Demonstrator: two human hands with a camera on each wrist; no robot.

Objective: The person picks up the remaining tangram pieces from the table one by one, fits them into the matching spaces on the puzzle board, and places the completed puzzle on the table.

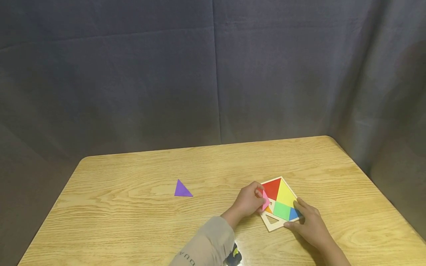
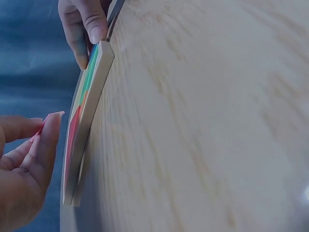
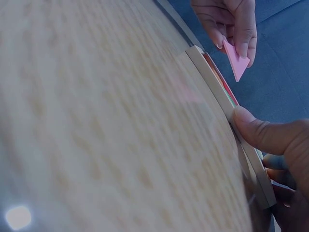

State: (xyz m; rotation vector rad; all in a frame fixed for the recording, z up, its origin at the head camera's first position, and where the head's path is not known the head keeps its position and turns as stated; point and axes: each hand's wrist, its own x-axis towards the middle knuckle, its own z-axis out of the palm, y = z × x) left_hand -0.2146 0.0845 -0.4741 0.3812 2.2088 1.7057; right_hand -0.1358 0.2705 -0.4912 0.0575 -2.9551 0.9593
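Left hand (image 1: 250, 200) pinches pink piece (image 1: 266, 201); right hand (image 1: 310, 223) grips tray (image 1: 274, 227), well inside table's far edge (image 1: 206, 147)

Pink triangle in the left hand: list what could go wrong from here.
The left hand pinches the pink triangle by the fingertips, so it might slip and land askew on the board.

The right hand grips the board's edge; if that hand shifts, the board could slide, or the blue piece beside it might be nudged loose.

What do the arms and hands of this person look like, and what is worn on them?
The left arm has a beige sleeve with dark lettering. The left hand and right hand wear no gloves; the right forearm is bare where it shows.
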